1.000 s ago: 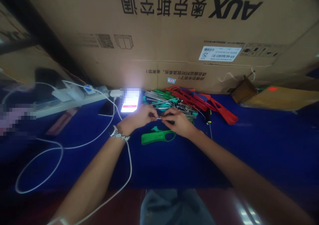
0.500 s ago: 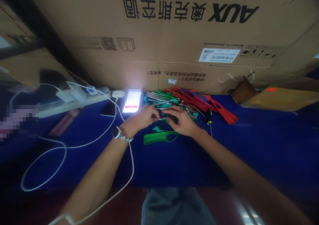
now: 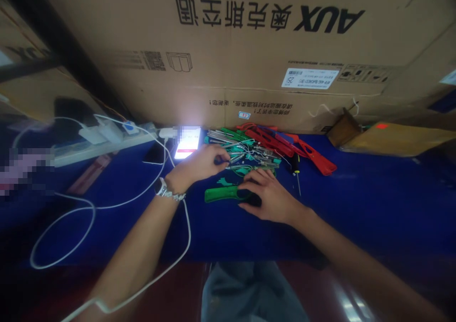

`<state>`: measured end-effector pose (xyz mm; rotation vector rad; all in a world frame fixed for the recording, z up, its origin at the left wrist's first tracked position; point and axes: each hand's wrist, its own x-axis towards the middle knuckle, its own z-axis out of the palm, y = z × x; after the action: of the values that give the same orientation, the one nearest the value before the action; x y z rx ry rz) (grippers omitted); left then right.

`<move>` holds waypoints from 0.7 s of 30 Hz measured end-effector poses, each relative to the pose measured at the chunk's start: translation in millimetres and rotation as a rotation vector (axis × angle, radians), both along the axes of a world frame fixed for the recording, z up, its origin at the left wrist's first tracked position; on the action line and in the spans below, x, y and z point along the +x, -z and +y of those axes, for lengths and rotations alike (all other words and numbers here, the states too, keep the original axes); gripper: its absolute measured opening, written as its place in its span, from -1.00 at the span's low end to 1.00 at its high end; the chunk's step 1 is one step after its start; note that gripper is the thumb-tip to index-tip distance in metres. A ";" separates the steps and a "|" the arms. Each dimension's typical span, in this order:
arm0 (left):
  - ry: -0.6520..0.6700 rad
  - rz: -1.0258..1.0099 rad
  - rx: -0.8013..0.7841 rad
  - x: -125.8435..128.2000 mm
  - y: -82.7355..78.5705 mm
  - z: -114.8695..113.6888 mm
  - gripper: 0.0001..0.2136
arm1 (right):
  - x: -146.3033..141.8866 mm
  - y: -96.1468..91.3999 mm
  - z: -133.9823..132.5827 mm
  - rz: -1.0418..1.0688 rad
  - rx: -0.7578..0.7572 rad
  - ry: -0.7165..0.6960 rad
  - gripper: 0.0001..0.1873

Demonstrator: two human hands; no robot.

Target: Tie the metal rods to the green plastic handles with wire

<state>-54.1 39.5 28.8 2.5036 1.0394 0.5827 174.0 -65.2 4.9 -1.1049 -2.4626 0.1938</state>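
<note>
A printed cardboard box [image 3: 149, 89] backs a blue tabletop [image 3: 370, 203], where a white power strip [image 3: 107, 147] sits left of a lit phone [image 3: 186, 147]. The left hand [image 3: 202, 163] has thumb and fingertips nearly together; whether they grip anything I cannot tell. A green casing [image 3: 219, 194] lies in front of the heaped rods and green parts [image 3: 245, 147], the right hand [image 3: 272, 196] over its looped end, thumb and fingers apart. Beyond lie red casings [image 3: 322, 163] and a yellow packet [image 3: 399, 140]
</note>
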 end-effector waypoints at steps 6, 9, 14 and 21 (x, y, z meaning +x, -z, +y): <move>0.070 -0.074 0.041 9.0 -7.1 -9.2 -0.89 | 5.9 1.1 -7.3 -0.059 0.090 -0.034 -0.87; 0.093 -0.112 0.043 11.6 -8.2 -12.7 -0.88 | 10.4 0.8 -11.2 -0.027 0.132 -0.067 -0.82; 0.154 -0.204 -0.049 15.3 -16.1 -22.3 -0.82 | 19.6 -7.2 -11.8 0.132 0.105 -0.033 -0.88; 0.296 -0.138 -0.218 25.7 -23.5 -37.6 -0.72 | 25.3 -41.3 -2.4 0.235 0.134 -0.067 -0.92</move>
<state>-28.3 1.9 52.2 2.3277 0.6284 0.5136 199.3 -67.6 46.2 -0.8908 -2.2686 0.1662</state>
